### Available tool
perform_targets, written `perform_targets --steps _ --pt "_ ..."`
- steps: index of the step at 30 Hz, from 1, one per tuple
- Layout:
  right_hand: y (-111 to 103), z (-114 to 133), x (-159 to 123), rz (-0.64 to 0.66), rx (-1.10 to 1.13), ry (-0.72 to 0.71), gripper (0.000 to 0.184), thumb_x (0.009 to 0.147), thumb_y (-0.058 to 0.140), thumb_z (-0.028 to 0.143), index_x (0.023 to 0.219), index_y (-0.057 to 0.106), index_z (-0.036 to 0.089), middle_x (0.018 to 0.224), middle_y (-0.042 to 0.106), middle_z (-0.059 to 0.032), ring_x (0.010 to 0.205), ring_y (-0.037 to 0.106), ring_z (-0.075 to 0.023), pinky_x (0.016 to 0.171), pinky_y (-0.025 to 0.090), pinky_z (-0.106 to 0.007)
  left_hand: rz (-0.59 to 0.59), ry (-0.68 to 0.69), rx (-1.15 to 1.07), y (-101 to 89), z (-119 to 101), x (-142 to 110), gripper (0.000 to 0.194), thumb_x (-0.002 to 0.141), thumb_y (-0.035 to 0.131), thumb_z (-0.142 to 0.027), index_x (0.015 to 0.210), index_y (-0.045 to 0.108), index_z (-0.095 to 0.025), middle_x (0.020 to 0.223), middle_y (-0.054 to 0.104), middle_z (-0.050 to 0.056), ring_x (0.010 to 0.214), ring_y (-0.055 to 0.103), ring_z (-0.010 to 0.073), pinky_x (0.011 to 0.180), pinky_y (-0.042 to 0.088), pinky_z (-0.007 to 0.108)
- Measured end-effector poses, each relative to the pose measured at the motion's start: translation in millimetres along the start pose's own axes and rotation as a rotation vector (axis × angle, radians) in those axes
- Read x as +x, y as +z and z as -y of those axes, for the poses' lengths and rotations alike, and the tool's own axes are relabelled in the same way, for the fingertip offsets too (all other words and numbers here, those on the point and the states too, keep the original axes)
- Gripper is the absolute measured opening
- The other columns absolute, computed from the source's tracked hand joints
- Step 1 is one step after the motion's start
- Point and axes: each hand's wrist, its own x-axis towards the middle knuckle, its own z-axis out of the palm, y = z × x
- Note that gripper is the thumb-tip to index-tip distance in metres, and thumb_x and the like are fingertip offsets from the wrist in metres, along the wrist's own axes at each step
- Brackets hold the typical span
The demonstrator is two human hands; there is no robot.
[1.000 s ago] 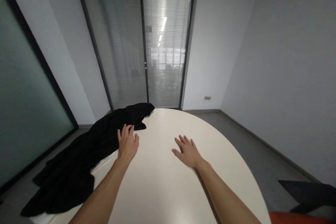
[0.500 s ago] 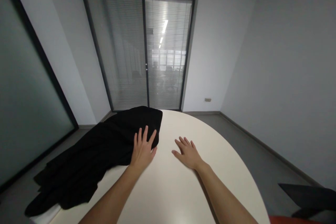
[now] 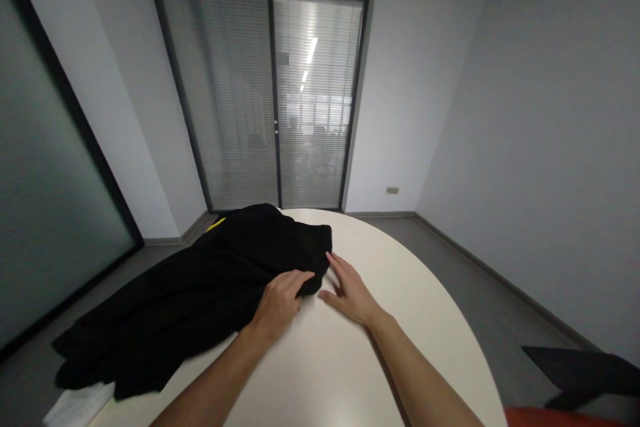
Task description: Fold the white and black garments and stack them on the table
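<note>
A large black garment [image 3: 190, 293] lies spread over the left half of a white oval table [image 3: 380, 360], with a small yellow tag [image 3: 216, 223] at its far edge. My left hand [image 3: 280, 303] rests on the garment's near right corner, fingers curled and pinching the black cloth. My right hand [image 3: 350, 290] lies flat on the table with fingers stretched out, its fingertips touching the garment's right edge.
A white cloth or sheet [image 3: 75, 403] peeks from under the garment at the lower left. Glass doors with blinds [image 3: 270, 93] stand beyond the table. A dark chair part [image 3: 585, 363] and an orange-red seat [image 3: 560, 417] sit at the lower right.
The garment has been dragged rightward across the table. My left hand went from lying flat on it to pinching its corner, and my right hand slid left to meet the cloth's edge.
</note>
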Motion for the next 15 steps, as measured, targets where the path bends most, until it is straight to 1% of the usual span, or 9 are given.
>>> perform_targets --steps 2,3,5,7,8,9,11,13,15 --pt "0 -1 1 0.004 0.0 -0.032 0.056 0.084 0.06 0.036 0.138 0.051 0.023 0.161 0.029 -0.0086 0.148 0.023 -0.0278 0.119 0.018 -0.047 0.047 0.063 0.023 -1.0 -11 0 0.062 0.081 0.047 -0.005 0.139 0.054 -0.026 0.126 0.067 0.004 0.119 0.059 0.0205 0.114 0.036 0.04" --pt "0 -2 2 0.004 0.011 -0.023 0.043 0.084 0.057 0.03 0.126 0.059 0.023 0.157 0.037 -0.0077 0.147 0.027 -0.0284 0.119 0.018 -0.048 0.044 0.049 0.07 -1.9 -14 0 0.064 0.082 0.053 -0.01 0.143 0.05 -0.026 0.134 0.062 0.006 0.127 0.054 0.0242 0.118 0.029 0.045" --pt "-1 -3 3 -0.016 0.085 0.027 0.03 0.085 0.048 0.022 0.112 0.062 0.023 0.138 0.058 -0.0073 0.135 0.045 -0.0273 0.117 0.022 -0.05 -0.001 -0.073 0.194 -3.3 -17 0 0.077 0.078 0.067 -0.024 0.15 0.041 -0.027 0.154 0.042 0.009 0.143 0.034 0.0353 0.12 0.016 0.057" --pt "-4 -2 4 -0.076 0.213 0.092 0.031 0.086 0.041 0.02 0.111 0.058 0.022 0.112 0.069 -0.0064 0.11 0.061 -0.0237 0.107 0.037 -0.046 -0.022 -0.245 0.274 -2.8 -14 0 0.089 0.075 0.073 -0.037 0.154 0.033 -0.028 0.162 0.026 0.011 0.147 0.02 0.0428 0.117 0.017 0.062" --pt "-5 -1 4 -0.108 0.278 0.12 0.031 0.086 0.039 0.021 0.112 0.057 0.021 0.103 0.07 -0.0059 0.1 0.063 -0.0223 0.1 0.043 -0.042 0.001 -0.306 0.273 -1.7 -10 0 0.089 0.077 0.072 -0.04 0.155 0.03 -0.027 0.161 0.028 0.013 0.146 0.025 0.0429 0.115 0.024 0.06" --pt "-7 1 4 -0.128 0.337 0.139 0.032 0.086 0.038 0.023 0.112 0.056 0.02 0.098 0.07 -0.006 0.093 0.064 -0.0216 0.093 0.047 -0.039 0.043 -0.341 0.249 -0.2 -6 -1 0.085 0.082 0.068 -0.041 0.156 0.028 -0.026 0.156 0.038 0.015 0.141 0.035 0.0407 0.111 0.032 0.056" --pt "-10 4 2 -0.114 0.431 0.132 0.035 0.086 0.041 0.028 0.117 0.054 0.018 0.102 0.069 -0.0079 0.095 0.064 -0.0215 0.088 0.049 -0.035 0.12 -0.368 0.167 3.0 1 -2 0.073 0.088 0.06 -0.033 0.155 0.031 -0.024 0.136 0.06 0.015 0.126 0.055 0.0332 0.102 0.044 0.047" --pt "-15 5 -2 -0.044 0.455 0.074 0.046 0.085 0.049 0.033 0.129 0.049 0.02 0.122 0.065 -0.0105 0.113 0.06 -0.0227 0.097 0.046 -0.035 0.133 -0.369 0.037 5.7 6 -1 0.063 0.088 0.055 -0.021 0.149 0.043 -0.024 0.122 0.07 0.01 0.115 0.064 0.0274 0.098 0.048 0.04" --pt "-20 1 -8 0.03 0.348 0.052 0.071 0.078 0.063 0.038 0.144 0.04 0.024 0.148 0.047 -0.0111 0.137 0.042 -0.0266 0.113 0.033 -0.043 0.075 -0.371 -0.175 7.2 9 1 0.054 0.084 0.054 -0.016 0.138 0.055 -0.023 0.122 0.071 0.008 0.114 0.065 0.024 0.1 0.048 0.036"
